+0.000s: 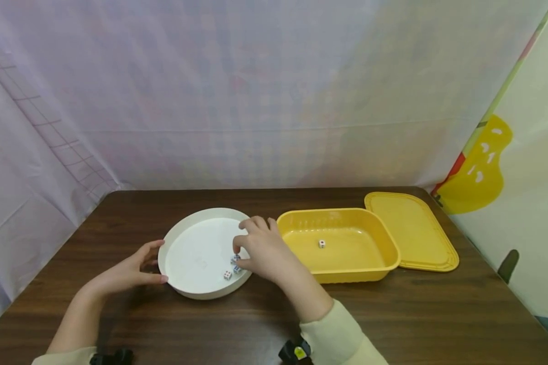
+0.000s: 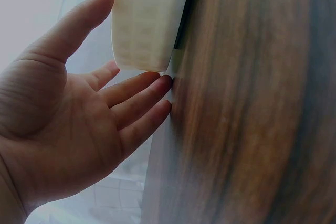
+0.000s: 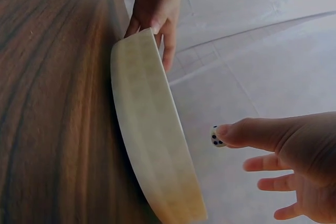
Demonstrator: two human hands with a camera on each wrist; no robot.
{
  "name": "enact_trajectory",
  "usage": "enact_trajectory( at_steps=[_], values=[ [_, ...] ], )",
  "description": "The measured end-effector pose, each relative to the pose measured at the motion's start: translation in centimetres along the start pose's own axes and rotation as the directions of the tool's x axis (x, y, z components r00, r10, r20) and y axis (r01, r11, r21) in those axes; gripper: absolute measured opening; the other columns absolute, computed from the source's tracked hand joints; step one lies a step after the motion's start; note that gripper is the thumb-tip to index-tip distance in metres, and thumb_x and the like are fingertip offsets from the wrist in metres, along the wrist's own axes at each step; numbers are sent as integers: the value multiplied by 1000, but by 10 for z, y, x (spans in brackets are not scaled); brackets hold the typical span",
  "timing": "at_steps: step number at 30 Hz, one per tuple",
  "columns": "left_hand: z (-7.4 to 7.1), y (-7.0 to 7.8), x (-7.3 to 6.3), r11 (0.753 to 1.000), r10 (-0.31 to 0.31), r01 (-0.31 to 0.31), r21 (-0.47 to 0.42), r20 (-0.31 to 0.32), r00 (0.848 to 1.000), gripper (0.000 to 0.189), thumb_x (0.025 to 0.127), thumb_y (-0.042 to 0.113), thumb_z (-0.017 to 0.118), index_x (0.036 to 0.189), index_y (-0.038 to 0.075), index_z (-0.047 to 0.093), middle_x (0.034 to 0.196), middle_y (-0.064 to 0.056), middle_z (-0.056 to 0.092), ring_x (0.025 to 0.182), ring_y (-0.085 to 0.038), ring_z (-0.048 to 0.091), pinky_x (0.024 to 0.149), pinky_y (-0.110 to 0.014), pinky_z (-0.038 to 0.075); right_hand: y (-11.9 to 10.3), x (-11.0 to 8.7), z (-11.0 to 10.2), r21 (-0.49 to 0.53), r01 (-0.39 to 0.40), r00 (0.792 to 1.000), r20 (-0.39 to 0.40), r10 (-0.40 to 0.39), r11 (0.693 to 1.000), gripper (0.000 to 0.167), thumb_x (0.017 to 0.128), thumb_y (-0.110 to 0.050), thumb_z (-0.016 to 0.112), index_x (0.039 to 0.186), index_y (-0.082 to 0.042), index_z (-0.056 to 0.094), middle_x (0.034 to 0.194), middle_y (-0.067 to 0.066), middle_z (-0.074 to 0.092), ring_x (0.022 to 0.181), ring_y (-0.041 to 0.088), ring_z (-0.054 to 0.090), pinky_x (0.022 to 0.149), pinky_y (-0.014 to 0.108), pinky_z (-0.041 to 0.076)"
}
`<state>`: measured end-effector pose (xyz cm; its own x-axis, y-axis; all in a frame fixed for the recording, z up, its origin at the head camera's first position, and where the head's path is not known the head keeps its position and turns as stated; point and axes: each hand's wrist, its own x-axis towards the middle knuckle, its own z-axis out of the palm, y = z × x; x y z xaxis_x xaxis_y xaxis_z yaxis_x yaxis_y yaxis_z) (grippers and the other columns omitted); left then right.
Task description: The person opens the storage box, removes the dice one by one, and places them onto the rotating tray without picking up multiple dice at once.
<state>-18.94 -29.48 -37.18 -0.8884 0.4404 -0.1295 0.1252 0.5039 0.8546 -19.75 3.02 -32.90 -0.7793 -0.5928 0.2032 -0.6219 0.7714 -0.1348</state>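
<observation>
A round white tray (image 1: 196,258) with a raised wall stands on the table at centre left. At its left side is my left hand (image 1: 130,271), thumb and fingertips touching the outer wall, fingers spread and nearly straight. My right hand (image 1: 267,248) hovers over the tray's right part. Between thumb and index finger it pinches a white die (image 3: 216,137) with dark pips; its other fingers stand apart. Below that hand, several small dice lie on the tray floor near the right wall, one loose die (image 1: 228,275) closest to me. The right hand partly hides the tray's right rim.
Right of the tray sits a yellow rectangular box (image 1: 347,276), with a single die (image 1: 321,244) on its floor. A flat yellow lid (image 1: 415,233) lies behind and to the right of it. The dark wooden table (image 1: 201,329) ends at a pale curtain (image 1: 237,101).
</observation>
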Motion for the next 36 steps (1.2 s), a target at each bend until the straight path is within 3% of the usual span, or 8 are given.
enact_trajectory(
  at_steps=[13, 36],
  values=[
    [1, 0, 0, 1000, 1, -1, -6, -2, 1000, 91, 85, 15, 73, 146, -6, 9, 142, -36, 21, 127, -54, 29, 95, -57, 36, -15, 11, 12, -9, -21, 998, 51, 22, 1000, 14, 81, -38, 76, 87, -27, 69, 129, 5, 53, 125, 27, 38, 102, 54, 24],
    [1, 2, 0, 1000, -8, 8, -6, -1, 1000, 92, 85, 17, 73, 146, -6, 9, 143, -36, 20, 129, -54, 28, 97, -58, 34, -21, 19, 39, -73, 15, 1000, -20, -17, 997, 17, 80, -39, 76, 91, -26, 70, 124, 5, 56, 119, 26, 43, 100, 55, 29]
  ],
)
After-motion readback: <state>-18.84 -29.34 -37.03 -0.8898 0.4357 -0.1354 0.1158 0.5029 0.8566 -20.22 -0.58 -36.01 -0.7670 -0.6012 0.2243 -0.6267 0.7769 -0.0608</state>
